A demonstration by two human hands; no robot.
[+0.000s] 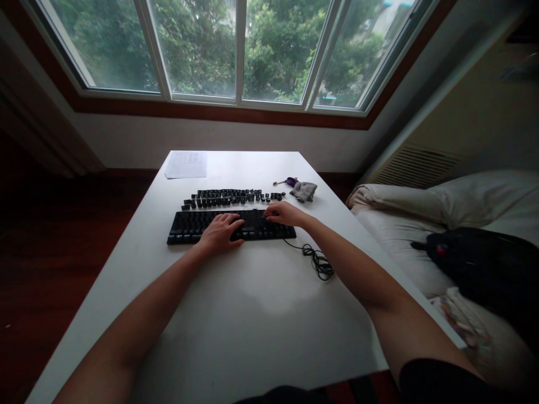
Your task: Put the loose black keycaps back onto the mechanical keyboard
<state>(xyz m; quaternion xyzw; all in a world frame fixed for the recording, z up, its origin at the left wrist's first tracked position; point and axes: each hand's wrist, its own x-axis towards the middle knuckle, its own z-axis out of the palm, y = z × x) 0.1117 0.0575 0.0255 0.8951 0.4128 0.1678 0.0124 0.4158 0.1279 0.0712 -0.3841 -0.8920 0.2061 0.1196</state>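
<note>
A black keyboard [189, 224] lies on the white table in front of me. My left hand [221, 231] rests on its middle, fingers stretched over the keys and thumb near the front edge. Over the keyboard's right part is my right hand [284, 214], its fingers pinched together at the keys; what they hold, if anything, is too small to make out. Behind the keyboard, loose black keycaps [229, 196] stand in rows. The keyboard's black cable [319, 264] lies in a tangled coil beside my right forearm.
A grey cloth [304, 191] and a purple-handled tool or brush [291, 182] lie at the table's back right. Paper sheets [186, 165] are at the back left of the white table [236, 314]. To the right, a bed or couch [391, 221] bears a black bag [480, 255].
</note>
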